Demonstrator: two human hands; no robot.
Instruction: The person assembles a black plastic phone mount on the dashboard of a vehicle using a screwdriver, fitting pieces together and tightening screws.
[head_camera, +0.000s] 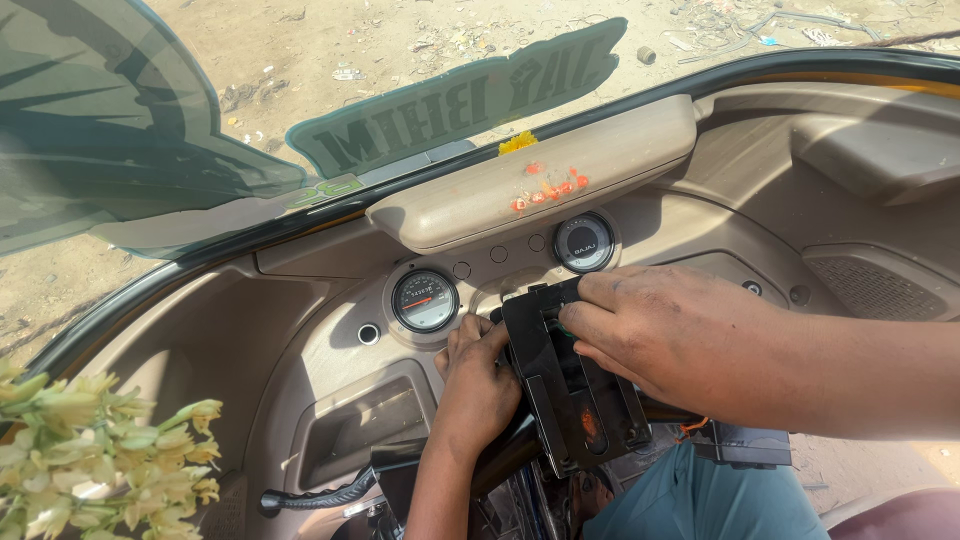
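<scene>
Beige dashboard (330, 330) crowds close ahead as I hold a flat black plastic panel (575, 385), scuffed, with an orange spot. My left hand (478, 385) clasps its left edge and my right hand (670, 335) pinches its top; little room remains under the gauges (425, 300).

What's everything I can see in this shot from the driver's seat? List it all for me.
Black panel: one, black with an orange patch, centre, held by both hands.
Round gauges: two, dark-faced; larger at left, smaller at right.
Dashboard: one, beige, across the frame.
Dash-top ledge: one, beige, with orange-red dots and a yellow flower.
Windscreen: one, with green stickers; sandy ground beyond.
Handlebar lever: one, black, bottom left.
Flower bunch: one, pale yellow-green, bottom left corner.
Left hand: grip on the panel's left edge.
Right hand: fingers on the panel's top.
</scene>
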